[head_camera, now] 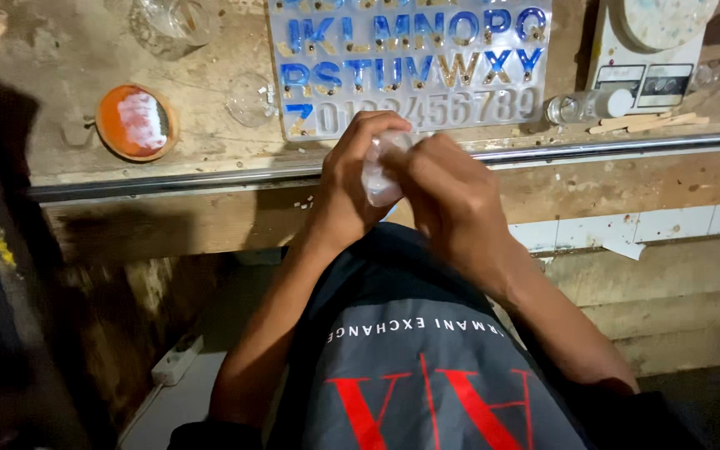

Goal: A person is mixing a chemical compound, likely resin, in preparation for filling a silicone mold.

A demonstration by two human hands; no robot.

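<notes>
- Close together, both hands work at the bench edge, centre of view.
- Left hand (352, 179) curls its fingers around a small clear plastic bag (379, 177); the right hand (447, 196) pinches the same bag from the other side.
- Bag sits between the two palms, mostly hidden.
- At 12 o'clock from the hands: clear letter mold (410, 62), partly filled blue.
- At 10 o'clock: orange dish (137, 122) with white residue.
- At 2 o'clock: small scale (647, 54), and a clear vial (587, 106) lying on its side.
</notes>
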